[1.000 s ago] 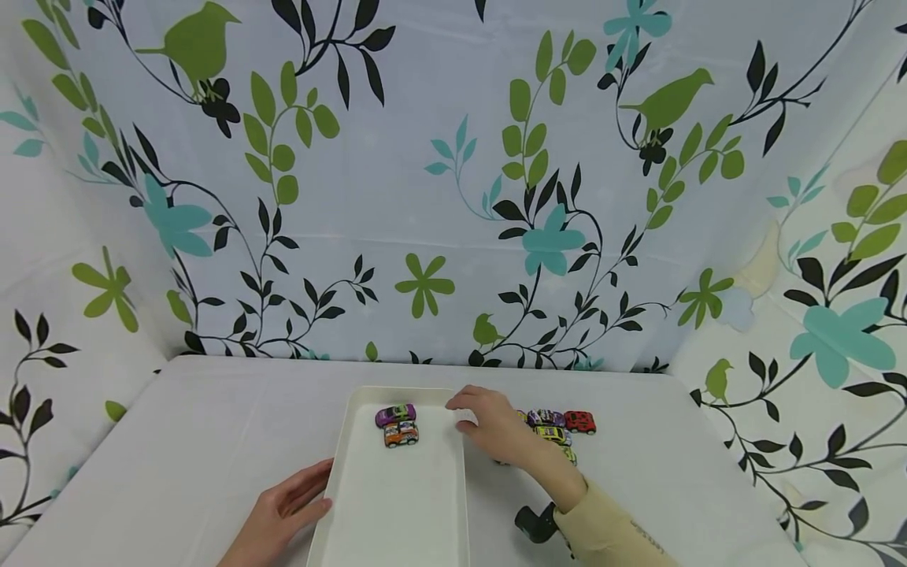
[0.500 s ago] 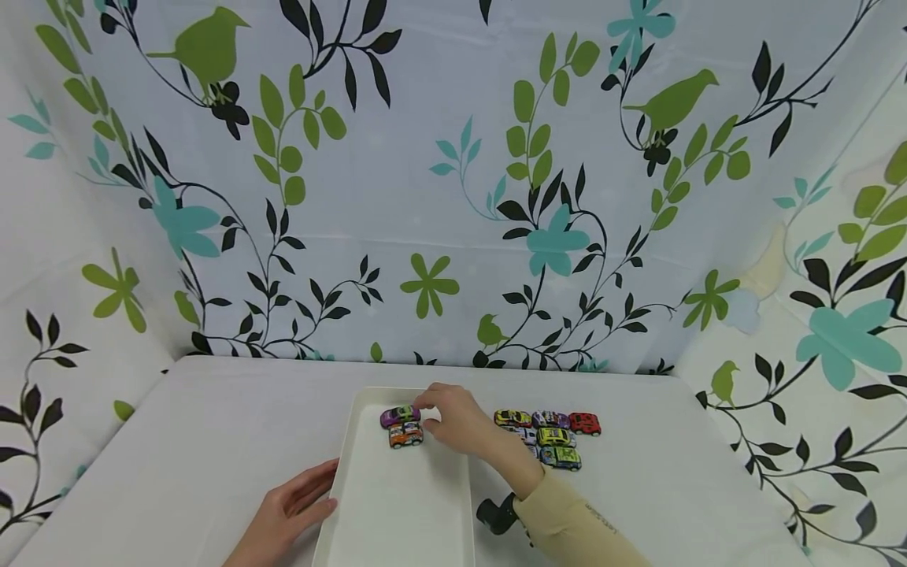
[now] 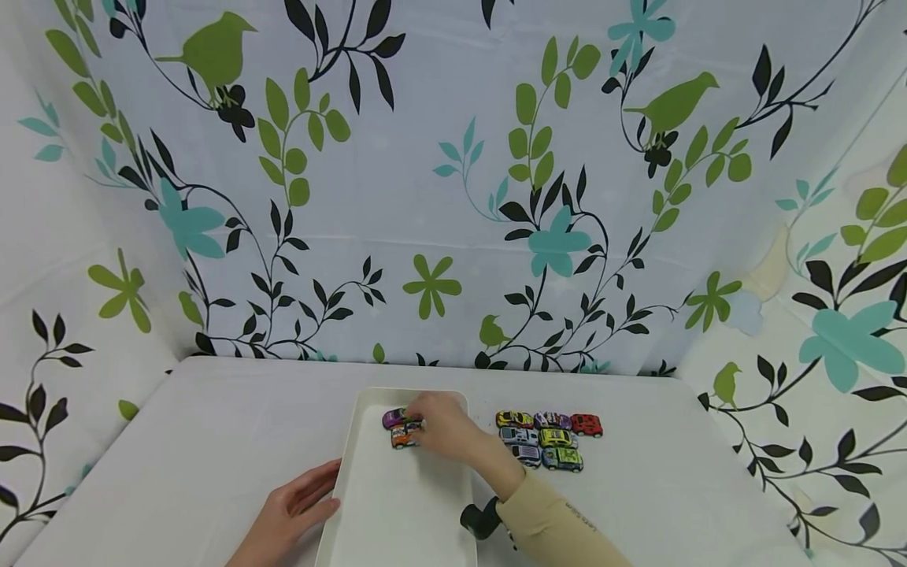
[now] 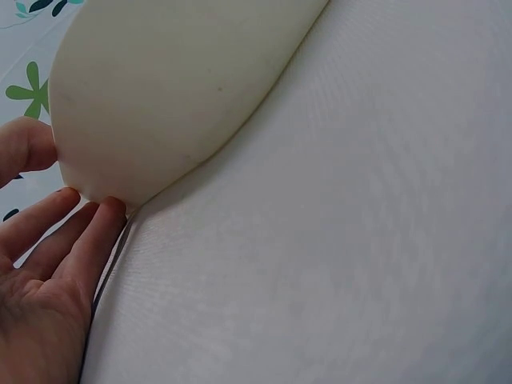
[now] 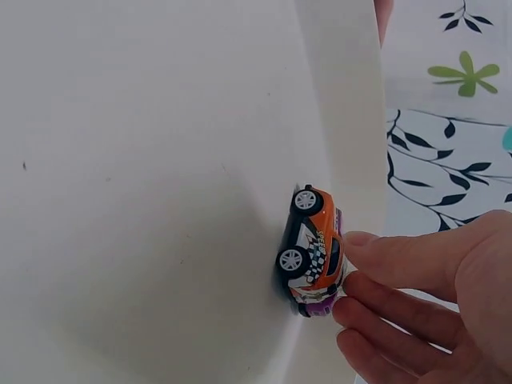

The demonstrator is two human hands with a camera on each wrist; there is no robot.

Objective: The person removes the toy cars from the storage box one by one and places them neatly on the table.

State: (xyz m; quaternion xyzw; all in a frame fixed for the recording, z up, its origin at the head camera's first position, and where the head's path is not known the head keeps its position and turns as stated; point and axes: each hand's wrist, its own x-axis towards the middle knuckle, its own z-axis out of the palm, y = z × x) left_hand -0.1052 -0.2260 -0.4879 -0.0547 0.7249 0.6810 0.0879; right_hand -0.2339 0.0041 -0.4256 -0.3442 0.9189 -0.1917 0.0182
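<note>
A shallow off-white tray (image 3: 397, 504) lies on the white table. Along its left wall rests my left hand (image 3: 286, 508), fingertips and thumb against the outside; in the left wrist view its fingers (image 4: 100, 240) press the tray's edge. Inside, near the far left corner, sit a purple toy car (image 3: 393, 418) and, in front of it, an orange toy car (image 3: 402, 436) with checkered markings. My right hand (image 3: 442, 425) reaches down over them. Seen from the right wrist, its thumb and fingertips are right at the orange car's (image 5: 320, 244) roof, with the purple car (image 5: 322, 306) mostly hidden behind.
Right of the tray, several toy cars stand close together, among them a red one (image 3: 586, 425) and a yellow-green one (image 3: 562, 459). A black device (image 3: 480, 520) sits at the right wrist. A patterned cloth (image 3: 460, 197) hangs behind the table (image 3: 673, 504).
My right hand has moved left from the tray's right rim to the two cars inside, uncovering the group on the right. The left hand stays at the tray's wall.
</note>
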